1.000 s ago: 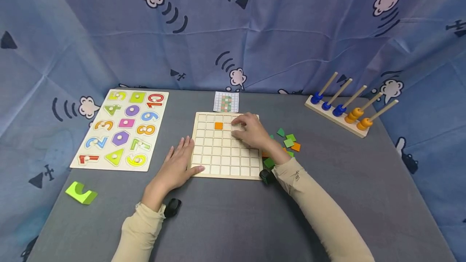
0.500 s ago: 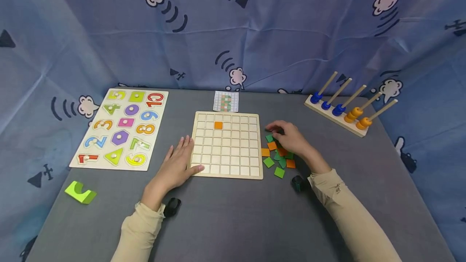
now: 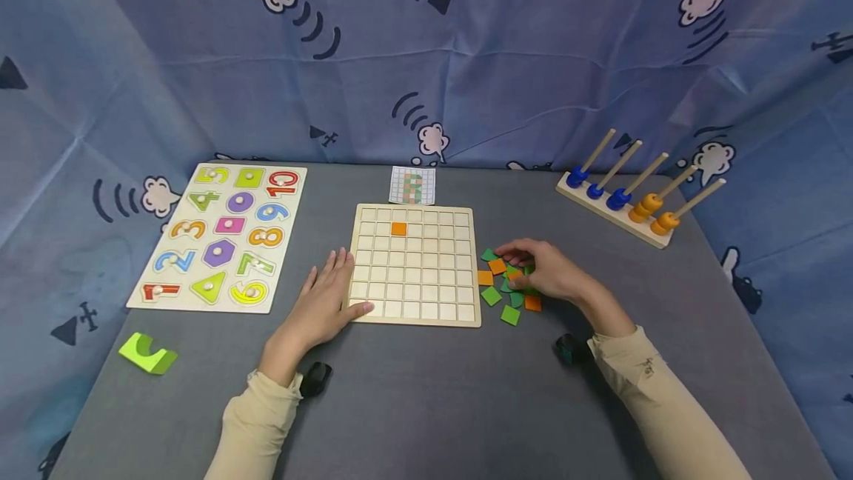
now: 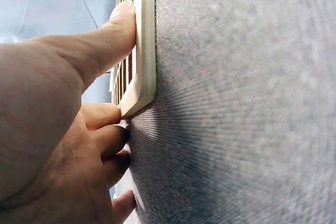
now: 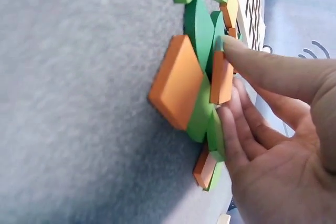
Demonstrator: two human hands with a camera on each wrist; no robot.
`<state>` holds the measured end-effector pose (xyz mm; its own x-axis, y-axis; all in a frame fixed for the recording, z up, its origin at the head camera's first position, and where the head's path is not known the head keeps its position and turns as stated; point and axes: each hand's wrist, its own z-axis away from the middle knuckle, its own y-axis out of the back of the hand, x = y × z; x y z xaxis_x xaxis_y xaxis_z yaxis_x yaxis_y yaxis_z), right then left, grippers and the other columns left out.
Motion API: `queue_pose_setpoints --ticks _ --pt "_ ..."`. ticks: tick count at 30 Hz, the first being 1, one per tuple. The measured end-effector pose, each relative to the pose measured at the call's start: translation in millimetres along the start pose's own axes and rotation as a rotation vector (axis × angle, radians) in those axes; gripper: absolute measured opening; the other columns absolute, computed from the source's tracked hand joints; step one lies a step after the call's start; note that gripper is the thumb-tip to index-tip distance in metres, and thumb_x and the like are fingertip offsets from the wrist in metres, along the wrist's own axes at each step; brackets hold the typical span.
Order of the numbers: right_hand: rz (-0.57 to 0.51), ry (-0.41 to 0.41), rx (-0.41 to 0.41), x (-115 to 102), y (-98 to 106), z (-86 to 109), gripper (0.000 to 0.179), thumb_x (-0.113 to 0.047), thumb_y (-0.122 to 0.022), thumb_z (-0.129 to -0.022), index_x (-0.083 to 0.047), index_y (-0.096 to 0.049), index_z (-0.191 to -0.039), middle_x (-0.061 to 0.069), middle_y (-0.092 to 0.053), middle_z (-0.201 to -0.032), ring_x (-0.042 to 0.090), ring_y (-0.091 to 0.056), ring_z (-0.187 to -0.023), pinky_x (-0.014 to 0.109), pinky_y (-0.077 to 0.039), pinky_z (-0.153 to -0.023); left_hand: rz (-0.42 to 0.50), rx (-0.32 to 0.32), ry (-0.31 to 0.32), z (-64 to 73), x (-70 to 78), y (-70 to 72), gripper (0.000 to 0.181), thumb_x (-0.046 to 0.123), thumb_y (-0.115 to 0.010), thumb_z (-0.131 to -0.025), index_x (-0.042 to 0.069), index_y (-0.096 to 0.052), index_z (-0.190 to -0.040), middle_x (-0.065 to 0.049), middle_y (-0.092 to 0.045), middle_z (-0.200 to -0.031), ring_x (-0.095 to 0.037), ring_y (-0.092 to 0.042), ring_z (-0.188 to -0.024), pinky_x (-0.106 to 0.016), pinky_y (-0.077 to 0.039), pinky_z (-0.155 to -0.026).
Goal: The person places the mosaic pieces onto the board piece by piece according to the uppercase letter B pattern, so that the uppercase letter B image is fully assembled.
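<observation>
My left hand [image 3: 321,302] rests at the left edge of a wooden grid board [image 3: 413,270], its thumb lying over the near left corner. The left wrist view shows that thumb [image 4: 123,22] on the board's rim [image 4: 147,51], with the other fingers beside it. One orange square tile [image 3: 398,229] sits in a cell in the board's upper part. My right hand [image 3: 549,270] is at the pile of green and orange tiles right of the board, thumb and fingers apart. In the right wrist view its thumb tip overlaps an orange tile [image 5: 221,80] on top of the pile.
A patterned card [image 3: 412,185] lies behind the board. To the left are a number-and-shape puzzle [image 3: 229,226] and a green arched block [image 3: 148,353]. A bead-and-peg stand [image 3: 616,210] is at the back right, near the patterned curtain [image 3: 373,58].
My right hand has moved from over the board rightward to the tile pile, then slightly further right and nearer me. My left hand stays at the board's edge.
</observation>
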<state>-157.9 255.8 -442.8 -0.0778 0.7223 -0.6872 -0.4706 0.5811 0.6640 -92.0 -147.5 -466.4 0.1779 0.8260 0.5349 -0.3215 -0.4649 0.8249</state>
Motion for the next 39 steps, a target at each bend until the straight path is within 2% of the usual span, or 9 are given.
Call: queue_pose_setpoints --ticks 5,8,13,17,20,24,32,35,39 --pt "0.030 -0.006 -0.019 0 1 8.2 0.044 0.000 -0.082 -0.090 0.001 -0.067 -0.131 0.015 -0.065 -0.108 0.025 -0.059 -0.094 0.037 -0.052 -0.087 -0.003 -0.005 0.011 0.5 -0.3 0.6 0.098 0.040 -0.070 -0.102 -0.006 -0.013 -0.167 -0.024 -0.007 -0.176 -0.041 -0.004 -0.166 -0.066 -0.005 -0.132" --pt "0.049 -0.016 -0.017 0 1 10.9 0.038 0.000 -0.082 -0.089 0.001 -0.068 -0.124 0.012 -0.064 -0.102 0.022 -0.056 -0.090 0.031 -0.049 -0.080 -0.003 -0.009 0.019 1.2 0.0 1.5 0.098 0.040 -0.070 -0.102 -0.006 -0.013 -0.167 -0.024 -0.007 -0.176 -0.041 -0.004 -0.166 -0.066 -0.004 -0.132" --pt "0.078 -0.010 -0.014 0 0 13.6 0.028 -0.002 -0.082 -0.090 0.000 -0.071 -0.115 0.010 -0.063 -0.095 0.020 -0.055 -0.086 0.029 -0.047 -0.075 0.001 -0.007 0.018 2.3 0.3 2.1 0.097 0.040 -0.070 -0.102 -0.006 -0.014 -0.167 -0.024 -0.008 -0.176 -0.042 -0.005 -0.166 -0.067 -0.005 -0.131" --pt "0.114 0.010 0.013 -3 -1 12.6 0.013 -0.006 -0.076 -0.095 -0.002 -0.073 -0.106 0.010 -0.069 -0.096 0.019 -0.059 -0.084 0.031 -0.050 -0.075 0.008 -0.006 0.016 3.1 -0.1 1.7 0.097 0.039 -0.070 -0.103 -0.006 -0.014 -0.167 -0.024 -0.008 -0.176 -0.042 -0.005 -0.165 -0.067 -0.005 -0.131" --pt "0.125 0.012 0.053 -6 -2 9.4 0.007 -0.007 -0.071 -0.097 -0.003 -0.073 -0.103 0.011 -0.072 -0.097 0.019 -0.061 -0.081 0.032 -0.051 -0.073 0.006 -0.008 0.016 3.4 -0.8 1.0 0.097 0.040 -0.070 -0.102 -0.006 -0.014 -0.167 -0.024 -0.008 -0.176 -0.042 -0.005 -0.166 -0.067 -0.005 -0.131" --pt "0.129 0.030 0.138 -10 -4 3.3 0.005 -0.007 -0.070 -0.099 -0.003 -0.073 -0.099 0.011 -0.070 -0.089 0.020 -0.058 -0.076 0.032 -0.048 -0.067 0.007 -0.011 0.014 3.4 -0.8 0.5 0.097 0.040 -0.070 -0.102 -0.006 -0.013 -0.167 -0.024 -0.007 -0.176 -0.041 -0.004 -0.166 -0.066 -0.004 -0.132" --pt "0.064 0.117 0.356 -28 -17 -19.0 0.011 -0.008 -0.076 -0.099 -0.002 -0.077 -0.108 0.014 -0.072 -0.092 0.024 -0.064 -0.080 0.031 -0.049 -0.068 0.001 -0.001 0.001 2.0 -1.0 -0.3 0.096 0.041 -0.069 -0.103 -0.006 -0.014 -0.167 -0.024 -0.008 -0.176 -0.042 -0.006 -0.165 -0.066 -0.006 -0.132" --pt "0.015 0.139 0.390 -37 -28 -32.5 0.013 -0.007 -0.077 -0.097 -0.001 -0.077 -0.109 0.015 -0.073 -0.093 0.026 -0.066 -0.081 0.032 -0.052 -0.069 -0.003 0.005 -0.002 1.0 -1.5 -0.6 0.096 0.041 -0.069 -0.103 -0.006 -0.015 -0.167 -0.024 -0.009 -0.176 -0.042 -0.006 -0.165 -0.066 -0.006 -0.132" --pt "-0.050 0.135 0.388 -49 -43 -50.8 0.014 -0.006 -0.076 -0.098 -0.001 -0.078 -0.111 0.017 -0.075 -0.099 0.029 -0.069 -0.087 0.038 -0.057 -0.080 -0.002 0.000 0.003 -0.1 -2.2 -1.2 0.097 0.040 -0.070 -0.102 -0.005 -0.014 -0.167 -0.023 -0.007 -0.176 -0.041 -0.005 -0.166 -0.065 -0.004 -0.132"
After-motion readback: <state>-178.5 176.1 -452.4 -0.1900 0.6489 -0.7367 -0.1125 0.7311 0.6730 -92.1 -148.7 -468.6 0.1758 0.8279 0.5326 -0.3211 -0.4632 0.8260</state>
